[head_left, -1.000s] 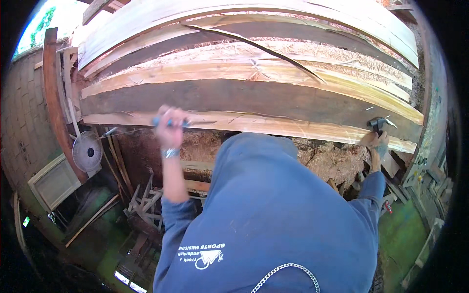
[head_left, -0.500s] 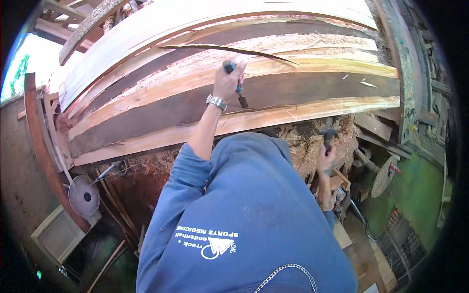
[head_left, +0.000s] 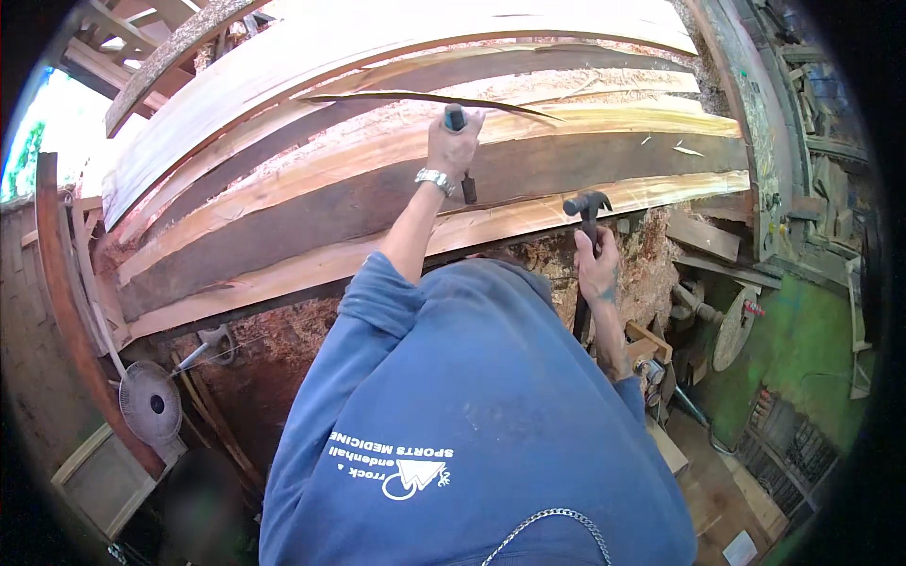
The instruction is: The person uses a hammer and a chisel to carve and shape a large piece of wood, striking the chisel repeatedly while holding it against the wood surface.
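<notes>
My left hand (head_left: 453,141) is wrapped round a blue-and-dark handled chisel (head_left: 469,190), held upright with its blade down on the dark middle of a long rough-edged plank (head_left: 651,160). My right hand (head_left: 597,259) grips the shaft of a black claw hammer (head_left: 587,206), its head raised near the plank's front edge, a short way right of the chisel. A thin dark split strip (head_left: 377,97) lies across the pale boards behind my left hand.
A wide pale board (head_left: 311,52) lies at the back. An upright reddish beam (head_left: 75,321) and a white fan (head_left: 151,401) stand at the left. A timber post (head_left: 766,189) is at the right. Wood shavings (head_left: 651,274) and offcuts lie below the planks.
Since a second ago my left hand with the chisel has moved right and up onto the plank. My right hand with the hammer first dropped, then rose again, shifting left. The view has turned.
</notes>
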